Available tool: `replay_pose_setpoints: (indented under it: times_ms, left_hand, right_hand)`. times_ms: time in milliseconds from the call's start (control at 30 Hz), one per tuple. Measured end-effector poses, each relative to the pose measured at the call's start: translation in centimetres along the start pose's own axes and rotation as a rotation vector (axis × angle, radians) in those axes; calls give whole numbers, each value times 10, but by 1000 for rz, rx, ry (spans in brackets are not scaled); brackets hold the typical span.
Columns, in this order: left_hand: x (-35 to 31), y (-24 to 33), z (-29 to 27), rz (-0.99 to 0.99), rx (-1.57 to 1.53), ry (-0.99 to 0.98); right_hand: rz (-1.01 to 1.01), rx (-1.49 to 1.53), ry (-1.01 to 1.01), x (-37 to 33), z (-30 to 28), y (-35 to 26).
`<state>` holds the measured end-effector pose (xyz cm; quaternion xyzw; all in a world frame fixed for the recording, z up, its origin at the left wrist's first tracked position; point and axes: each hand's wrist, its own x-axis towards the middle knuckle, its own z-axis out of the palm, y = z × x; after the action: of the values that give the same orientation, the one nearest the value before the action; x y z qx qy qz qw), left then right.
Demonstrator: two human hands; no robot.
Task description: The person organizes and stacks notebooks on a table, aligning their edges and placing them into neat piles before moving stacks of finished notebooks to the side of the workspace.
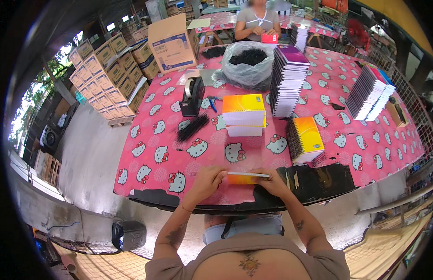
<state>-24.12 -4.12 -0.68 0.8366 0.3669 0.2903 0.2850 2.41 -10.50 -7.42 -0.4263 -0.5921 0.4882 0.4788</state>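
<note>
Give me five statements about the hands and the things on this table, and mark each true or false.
1. The left hand and right hand both hold a yellow-orange book. True.
2. The black tape dispenser stands right of the purple-topped notebook stack. False: the tape dispenser is left of it.
3. The clear plastic bag has black material in it. True.
4. The right hand grips the blue-handled pliers. False: the pliers lie on the table, apart from both hands.
5. A cardboard box stands left of the plastic bag. True.
</note>
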Motion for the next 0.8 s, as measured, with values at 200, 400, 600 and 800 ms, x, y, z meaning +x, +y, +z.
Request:
replay_pose_setpoints:
  times_ms: [200, 400, 600, 800]
  left_hand:
    - [8, 3, 0, 201, 225, -28]
    - [9, 16, 18, 172, 532, 133]
    - [-25, 17, 61, 210, 604, 244]
    - [24, 30, -11, 281, 315, -39]
  right_hand:
    - [-6, -11, -9, -4, 0, -10]
    - [57, -5, 134, -10, 13, -18]
    - [-1, 110, 218, -6, 15, -49]
    - [42, 32, 85, -8, 6, -43]
